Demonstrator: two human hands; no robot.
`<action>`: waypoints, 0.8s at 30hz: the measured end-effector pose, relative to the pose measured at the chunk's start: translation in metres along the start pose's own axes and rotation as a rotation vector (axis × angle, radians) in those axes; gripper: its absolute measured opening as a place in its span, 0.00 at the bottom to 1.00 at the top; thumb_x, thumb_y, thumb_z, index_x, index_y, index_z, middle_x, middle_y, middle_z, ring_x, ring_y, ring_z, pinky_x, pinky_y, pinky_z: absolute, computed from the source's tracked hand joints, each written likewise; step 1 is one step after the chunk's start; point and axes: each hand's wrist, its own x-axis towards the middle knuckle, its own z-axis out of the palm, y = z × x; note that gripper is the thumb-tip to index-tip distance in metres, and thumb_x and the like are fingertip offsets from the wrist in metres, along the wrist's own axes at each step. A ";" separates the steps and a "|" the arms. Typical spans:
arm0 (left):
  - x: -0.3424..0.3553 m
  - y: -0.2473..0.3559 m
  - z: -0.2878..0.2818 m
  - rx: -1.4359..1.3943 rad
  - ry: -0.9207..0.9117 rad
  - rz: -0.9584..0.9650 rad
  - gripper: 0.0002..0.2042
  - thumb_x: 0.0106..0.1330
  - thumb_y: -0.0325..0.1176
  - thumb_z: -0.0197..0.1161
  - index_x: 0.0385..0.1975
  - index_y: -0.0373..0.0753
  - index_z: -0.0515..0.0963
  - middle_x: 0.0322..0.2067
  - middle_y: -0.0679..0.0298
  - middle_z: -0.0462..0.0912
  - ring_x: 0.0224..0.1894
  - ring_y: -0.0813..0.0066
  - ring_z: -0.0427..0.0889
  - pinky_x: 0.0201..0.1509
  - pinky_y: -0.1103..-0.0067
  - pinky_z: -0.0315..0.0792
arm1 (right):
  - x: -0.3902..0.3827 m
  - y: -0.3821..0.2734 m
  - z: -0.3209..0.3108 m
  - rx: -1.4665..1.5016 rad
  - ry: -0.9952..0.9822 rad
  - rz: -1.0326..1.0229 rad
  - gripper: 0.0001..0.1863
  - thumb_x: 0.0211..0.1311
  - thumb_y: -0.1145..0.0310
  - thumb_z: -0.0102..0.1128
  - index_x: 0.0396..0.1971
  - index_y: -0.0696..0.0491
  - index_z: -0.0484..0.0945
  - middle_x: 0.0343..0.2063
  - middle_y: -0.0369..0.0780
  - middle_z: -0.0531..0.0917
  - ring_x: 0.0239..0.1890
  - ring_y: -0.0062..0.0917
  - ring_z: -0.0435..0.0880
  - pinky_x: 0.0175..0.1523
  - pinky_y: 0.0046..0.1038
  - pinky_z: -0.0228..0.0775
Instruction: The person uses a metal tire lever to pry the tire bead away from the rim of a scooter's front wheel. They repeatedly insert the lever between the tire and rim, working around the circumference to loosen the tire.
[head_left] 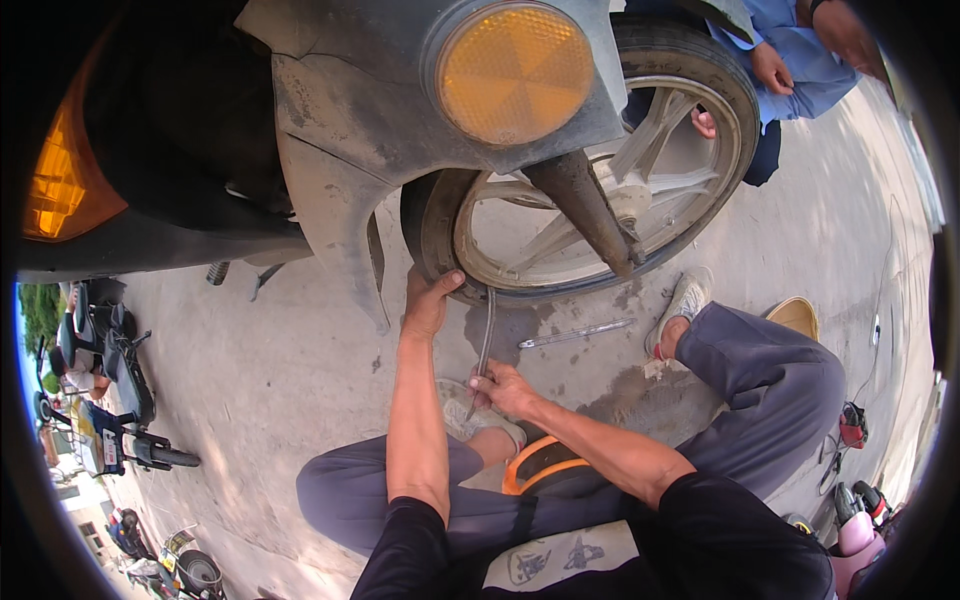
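Observation:
In front of me is a scooter wheel with a worn black tire point(735, 75) and a pale cast rim point(478, 235). My left hand point(425, 308) grips the tire at its near left side, the thumb lying on the rubber and the other fingers partly hidden behind it. Closed round the lower end of a slim metal tire lever point(487, 335) is my right hand point(505, 390). The lever stands nearly upright, its upper end touching the wheel where tire and rim meet. A second, shiny metal lever point(575, 333) lies on the ground to the right.
The scooter's grey front panel point(340, 150) with a round orange reflector point(515, 75) overhangs the wheel. At the far right, another person's hand point(772, 68) rests near the tire. A tan bowl point(795, 318) sits beyond my right knee. Parked motorbikes point(125, 360) stand at left.

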 end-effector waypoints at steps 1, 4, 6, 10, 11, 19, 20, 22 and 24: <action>0.003 0.010 0.002 0.057 -0.022 -0.005 0.31 0.49 0.29 0.75 0.56 0.32 0.72 0.51 0.61 0.79 0.49 0.71 0.79 0.57 0.75 0.68 | -0.002 -0.006 0.004 0.005 -0.050 -0.016 0.07 0.68 0.72 0.55 0.41 0.59 0.72 0.28 0.40 0.82 0.24 0.21 0.80 0.29 0.24 0.75; 0.009 0.024 0.026 0.087 -0.011 -0.003 0.29 0.49 0.29 0.75 0.53 0.31 0.74 0.47 0.60 0.81 0.49 0.71 0.79 0.56 0.76 0.69 | 0.013 0.001 0.006 0.102 -0.083 -0.091 0.07 0.68 0.72 0.55 0.41 0.60 0.72 0.28 0.40 0.83 0.25 0.21 0.80 0.31 0.24 0.75; 0.013 0.026 0.033 -0.014 0.031 0.074 0.27 0.48 0.28 0.75 0.50 0.30 0.75 0.44 0.61 0.82 0.46 0.72 0.79 0.55 0.77 0.69 | 0.034 0.002 0.009 0.122 -0.048 -0.097 0.07 0.68 0.72 0.55 0.38 0.61 0.74 0.27 0.40 0.82 0.25 0.22 0.81 0.31 0.25 0.76; 0.020 0.024 0.024 0.054 0.030 0.031 0.27 0.48 0.30 0.75 0.49 0.30 0.75 0.43 0.62 0.82 0.46 0.74 0.78 0.54 0.77 0.68 | 0.065 0.002 -0.006 -0.169 0.130 -0.081 0.07 0.64 0.74 0.58 0.35 0.63 0.75 0.22 0.41 0.82 0.25 0.21 0.82 0.33 0.25 0.76; 0.021 0.028 0.022 0.051 0.035 0.030 0.27 0.48 0.30 0.75 0.49 0.30 0.75 0.43 0.62 0.82 0.46 0.74 0.78 0.54 0.77 0.68 | 0.065 -0.001 -0.008 -0.308 0.147 -0.107 0.08 0.64 0.73 0.57 0.35 0.64 0.75 0.22 0.43 0.83 0.26 0.25 0.84 0.34 0.28 0.77; 0.024 0.044 0.033 0.186 -0.018 0.057 0.25 0.52 0.31 0.72 0.50 0.31 0.76 0.45 0.62 0.83 0.47 0.74 0.78 0.56 0.77 0.67 | 0.027 -0.039 -0.123 -1.371 0.283 -0.218 0.14 0.65 0.64 0.54 0.43 0.58 0.72 0.30 0.51 0.84 0.38 0.47 0.83 0.46 0.43 0.73; 0.022 0.045 0.033 0.184 -0.018 0.060 0.25 0.52 0.31 0.72 0.50 0.31 0.76 0.45 0.62 0.83 0.47 0.74 0.78 0.56 0.77 0.67 | 0.016 -0.050 -0.125 -1.453 0.301 -0.204 0.14 0.65 0.63 0.54 0.42 0.58 0.73 0.31 0.51 0.84 0.38 0.49 0.82 0.47 0.44 0.73; 0.017 0.045 0.034 0.175 -0.015 0.118 0.26 0.51 0.32 0.73 0.51 0.31 0.76 0.46 0.62 0.82 0.48 0.75 0.77 0.57 0.77 0.67 | -0.017 -0.076 -0.123 -1.391 0.253 -0.153 0.14 0.65 0.63 0.54 0.42 0.58 0.73 0.33 0.52 0.83 0.40 0.50 0.81 0.49 0.44 0.72; 0.013 0.034 0.028 0.205 -0.005 0.123 0.28 0.51 0.33 0.73 0.53 0.31 0.75 0.47 0.61 0.82 0.50 0.74 0.77 0.58 0.76 0.67 | -0.040 -0.084 -0.125 -1.327 0.211 -0.114 0.14 0.65 0.62 0.54 0.42 0.58 0.73 0.35 0.53 0.82 0.42 0.51 0.80 0.50 0.45 0.71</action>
